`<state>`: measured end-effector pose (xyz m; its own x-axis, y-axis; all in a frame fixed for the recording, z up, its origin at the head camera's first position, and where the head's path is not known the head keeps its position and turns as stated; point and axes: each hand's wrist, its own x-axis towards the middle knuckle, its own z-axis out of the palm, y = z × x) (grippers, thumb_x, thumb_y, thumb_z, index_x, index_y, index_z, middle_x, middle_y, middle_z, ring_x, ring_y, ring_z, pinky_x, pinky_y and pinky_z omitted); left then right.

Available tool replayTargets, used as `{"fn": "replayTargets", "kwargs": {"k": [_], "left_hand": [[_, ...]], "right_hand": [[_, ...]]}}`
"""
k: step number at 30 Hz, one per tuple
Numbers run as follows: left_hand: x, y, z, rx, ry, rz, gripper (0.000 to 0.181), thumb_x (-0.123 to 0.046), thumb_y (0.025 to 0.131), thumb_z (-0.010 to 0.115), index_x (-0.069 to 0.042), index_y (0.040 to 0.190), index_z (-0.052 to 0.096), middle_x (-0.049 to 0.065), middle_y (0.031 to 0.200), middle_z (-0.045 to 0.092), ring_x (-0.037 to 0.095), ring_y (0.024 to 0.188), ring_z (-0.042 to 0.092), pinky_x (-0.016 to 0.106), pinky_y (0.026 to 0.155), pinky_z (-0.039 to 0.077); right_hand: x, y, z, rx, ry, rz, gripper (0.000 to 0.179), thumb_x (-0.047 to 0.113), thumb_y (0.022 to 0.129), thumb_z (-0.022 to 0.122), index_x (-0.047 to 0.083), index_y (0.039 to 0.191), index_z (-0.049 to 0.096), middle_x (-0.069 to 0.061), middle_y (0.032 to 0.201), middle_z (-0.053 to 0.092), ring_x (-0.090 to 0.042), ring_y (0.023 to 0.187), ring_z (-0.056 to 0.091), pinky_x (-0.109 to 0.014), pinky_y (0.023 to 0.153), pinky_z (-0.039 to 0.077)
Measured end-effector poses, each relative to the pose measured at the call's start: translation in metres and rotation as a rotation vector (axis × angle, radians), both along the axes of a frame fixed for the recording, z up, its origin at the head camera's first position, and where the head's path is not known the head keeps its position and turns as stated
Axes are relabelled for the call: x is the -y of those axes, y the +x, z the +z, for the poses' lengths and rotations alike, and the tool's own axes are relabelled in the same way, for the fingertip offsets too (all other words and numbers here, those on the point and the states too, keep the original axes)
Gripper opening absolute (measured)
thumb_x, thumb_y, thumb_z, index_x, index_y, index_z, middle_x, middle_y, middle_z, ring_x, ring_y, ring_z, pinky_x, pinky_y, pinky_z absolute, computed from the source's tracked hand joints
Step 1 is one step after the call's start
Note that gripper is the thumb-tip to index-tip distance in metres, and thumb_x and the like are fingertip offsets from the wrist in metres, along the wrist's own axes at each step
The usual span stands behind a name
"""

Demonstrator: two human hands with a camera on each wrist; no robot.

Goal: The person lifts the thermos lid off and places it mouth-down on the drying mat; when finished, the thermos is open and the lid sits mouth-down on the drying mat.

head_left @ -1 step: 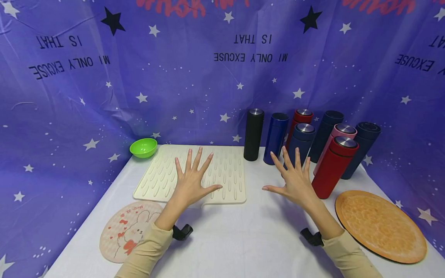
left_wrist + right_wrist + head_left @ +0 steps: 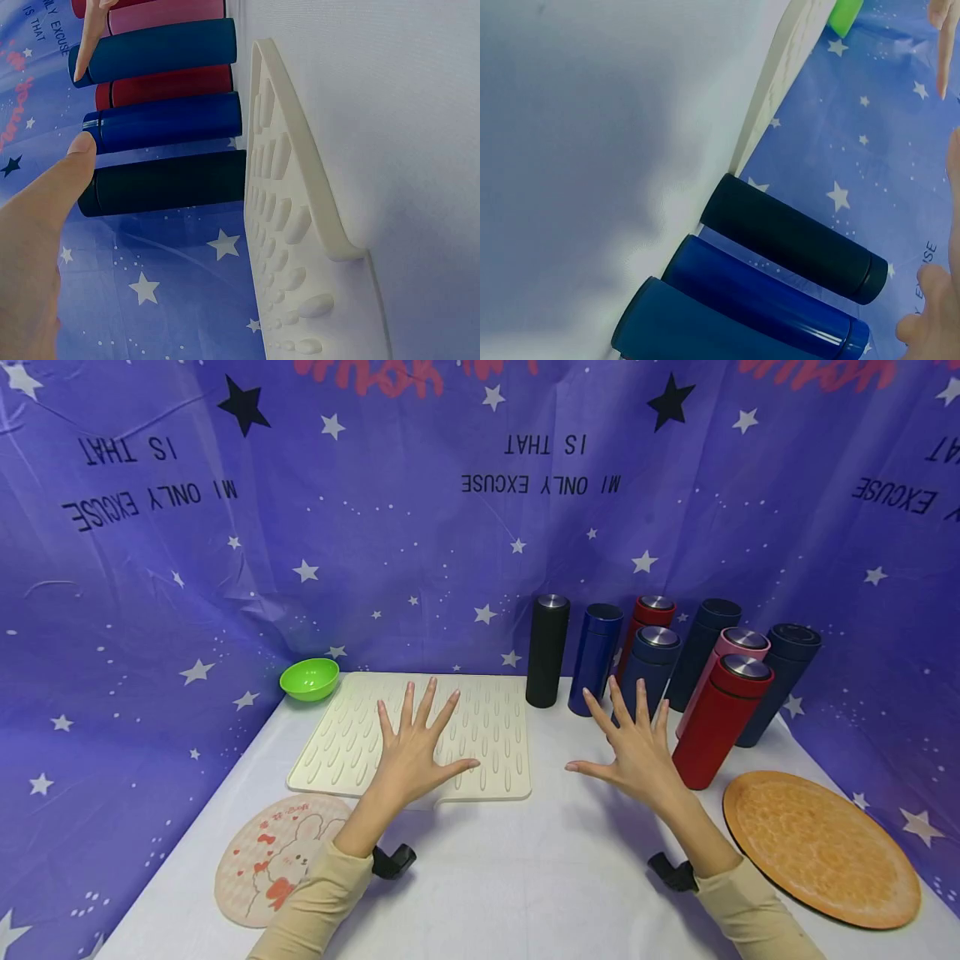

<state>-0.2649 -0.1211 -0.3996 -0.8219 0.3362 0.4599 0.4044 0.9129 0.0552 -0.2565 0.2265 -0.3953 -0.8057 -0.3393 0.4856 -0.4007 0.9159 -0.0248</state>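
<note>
My left hand, fingers spread wide, hovers over the cream ridged mat and holds nothing. In the head view my right hand is also spread and bare, in front of a group of upright thermos bottles. Closest to its fingertips are a navy bottle, a glossy blue bottle and a red bottle. A black bottle stands at the group's left end, beside the mat. The left wrist view has the left thumb overlapping the blue bottle's top.
A green bowl sits at the back left corner. Near the front left lies a round rabbit-print mat, partly behind the left sleeve. On the right is a round orange-brown mat. A purple star-patterned curtain encloses the white table.
</note>
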Motion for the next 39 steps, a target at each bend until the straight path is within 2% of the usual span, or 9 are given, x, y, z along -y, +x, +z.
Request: {"fn": "replayTargets", "kwargs": {"k": [6,12,19,24,29,31,36,39], "left_hand": [[0.000,0.000,0.000,-0.003,0.007,-0.005,0.103,-0.077,0.073,0.059,-0.029,0.155,0.018,0.008,0.161,0.003,0.033,0.144,-0.013,0.072,0.105,-0.009],[0.003,0.001,-0.001,0.001,0.020,-0.012,0.103,-0.077,0.074,0.058,-0.028,0.155,0.019,0.008,0.162,0.002,0.034,0.145,-0.012,0.071,0.105,-0.010],[0.009,0.002,0.000,0.008,0.043,-0.005,0.103,-0.078,0.075,0.057,-0.028,0.156,0.016,0.008,0.162,0.002,0.032,0.145,-0.011,0.067,0.107,-0.012],[0.017,0.003,0.001,0.044,0.043,-0.004,0.105,-0.080,0.075,0.054,-0.029,0.156,0.011,0.006,0.162,-0.003,0.028,0.144,-0.018,0.064,0.108,-0.014],[0.026,0.008,0.002,0.080,0.097,-0.012,0.108,-0.079,0.074,0.056,-0.028,0.156,0.007,0.003,0.162,-0.006,0.028,0.145,-0.015,0.060,0.109,-0.017],[0.030,0.011,0.002,0.102,0.131,-0.022,0.109,-0.077,0.075,0.058,-0.027,0.156,0.006,0.004,0.162,-0.005,0.029,0.145,-0.013,0.061,0.109,-0.016],[0.039,0.019,-0.002,0.180,0.233,-0.037,0.111,-0.070,0.076,0.064,-0.022,0.157,0.004,0.007,0.161,-0.004,0.033,0.146,-0.007,0.061,0.110,-0.013],[0.046,0.025,-0.006,0.221,0.290,-0.032,0.113,-0.066,0.076,0.068,-0.020,0.156,0.003,0.011,0.161,-0.001,0.036,0.145,-0.004,0.062,0.110,-0.011]], "right_hand": [[0.001,0.000,-0.001,0.005,0.004,0.004,0.111,0.078,0.068,0.064,0.028,0.156,0.016,-0.012,0.161,-0.003,-0.049,0.141,-0.009,-0.070,0.103,-0.015],[0.004,0.000,-0.003,0.003,-0.003,0.020,0.113,0.076,0.068,0.066,0.025,0.156,0.017,-0.013,0.160,-0.004,-0.050,0.141,-0.007,-0.073,0.103,-0.009],[0.015,-0.008,-0.008,0.057,-0.113,0.077,0.114,0.072,0.069,0.069,0.024,0.156,0.013,-0.012,0.161,-0.001,-0.044,0.143,-0.008,-0.069,0.109,0.005],[0.021,-0.017,-0.011,0.094,-0.168,0.096,0.114,0.070,0.071,0.069,0.022,0.156,0.011,-0.013,0.160,0.004,-0.036,0.144,-0.011,-0.064,0.112,0.006],[0.030,-0.028,-0.008,0.146,-0.292,0.110,0.113,0.065,0.073,0.071,0.026,0.156,0.006,-0.012,0.160,0.009,-0.034,0.146,-0.003,-0.058,0.115,0.005],[0.034,-0.034,-0.005,0.160,-0.358,0.117,0.112,0.062,0.073,0.073,0.022,0.156,0.009,-0.013,0.159,0.012,-0.035,0.146,0.003,-0.058,0.115,0.007],[0.044,-0.053,0.001,0.168,-0.517,0.128,0.108,0.053,0.075,0.077,0.015,0.156,0.016,-0.010,0.158,0.019,-0.035,0.144,0.018,-0.060,0.111,0.022],[0.049,-0.065,0.001,0.164,-0.607,0.123,0.106,0.048,0.076,0.079,0.018,0.156,0.016,-0.012,0.157,0.023,-0.037,0.140,0.027,-0.059,0.107,0.031]]}}
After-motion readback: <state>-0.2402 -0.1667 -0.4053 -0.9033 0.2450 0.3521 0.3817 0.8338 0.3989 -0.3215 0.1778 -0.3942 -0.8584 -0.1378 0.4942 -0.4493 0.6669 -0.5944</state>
